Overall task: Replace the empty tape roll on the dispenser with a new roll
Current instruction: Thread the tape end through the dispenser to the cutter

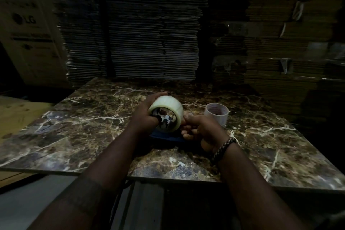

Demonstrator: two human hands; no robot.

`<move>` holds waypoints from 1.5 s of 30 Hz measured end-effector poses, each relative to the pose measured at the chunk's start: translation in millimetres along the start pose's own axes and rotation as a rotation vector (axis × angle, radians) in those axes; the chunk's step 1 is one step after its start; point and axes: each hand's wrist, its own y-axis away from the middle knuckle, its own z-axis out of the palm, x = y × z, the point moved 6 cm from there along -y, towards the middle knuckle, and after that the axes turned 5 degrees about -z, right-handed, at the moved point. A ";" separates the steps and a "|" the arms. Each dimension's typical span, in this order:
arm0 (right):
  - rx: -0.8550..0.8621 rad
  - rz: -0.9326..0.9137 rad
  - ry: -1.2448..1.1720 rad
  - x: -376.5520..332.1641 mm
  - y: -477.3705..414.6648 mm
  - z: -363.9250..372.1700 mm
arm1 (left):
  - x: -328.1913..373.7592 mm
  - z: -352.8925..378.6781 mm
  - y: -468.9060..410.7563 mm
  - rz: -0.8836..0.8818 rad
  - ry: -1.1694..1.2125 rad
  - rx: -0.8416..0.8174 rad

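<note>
Your two forearms come in from the near edge of the marble worktop (78, 102) and meet close to its middle. Your left hand (147, 115) is wrapped around the new tape roll (167, 113); the fingers curl over its far side and the thumb pokes into the hole. Your right hand (201, 132), the one with the beaded bracelet (225, 147), is just beside the roll. Its fingers are bent in and pressed close, and they seem to pinch something small at the roll's right side. It may be the loose end of the tape, but it is too dark to be sure.

The new roll looks like it is already sitting on the tape dispenser (166, 137). You can see shiny wheel parts through the hole and a blue base under it.

The empty tape core (216, 115) stands alone toward the right side of the worktop, near your right hand but not touching it. So the old roll is off, and the new one seems to be on. What is probably left is to pull the tape end through to the cutter.
</note>
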 end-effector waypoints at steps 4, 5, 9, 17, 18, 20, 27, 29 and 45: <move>-0.024 0.018 -0.001 1.9 -0.1 -0.3 | -2.9 0.3 -1.3 -0.001 0.004 -0.001; -0.030 0.020 -0.001 1.8 0.2 -0.4 | -3.8 0.6 -1.3 -0.010 0.012 0.004; -0.047 0.022 0.000 2.4 -1.8 -0.7 | 0.1 0.9 -0.2 -0.027 0.003 0.027; -0.154 0.206 -0.241 4.1 4.6 2.6 | 2.7 0.3 2.4 -0.048 -0.016 0.019; -0.161 0.226 -0.247 5.1 5.2 3.0 | 2.9 0.2 2.7 -0.054 -0.025 0.018; -0.161 0.245 -0.213 7.5 5.4 2.5 | 2.9 -0.2 3.2 -0.060 -0.050 0.016; -0.124 0.202 -0.048 7.2 3.3 1.8 | 10.1 1.3 8.6 -0.019 -0.202 0.014; -0.129 0.214 -0.057 7.7 0.8 1.9 | 11.0 1.5 9.7 -0.001 -0.223 0.030; -0.204 0.288 -0.243 4.7 2.4 3.7 | 7.5 3.8 12.7 -0.045 -0.208 0.062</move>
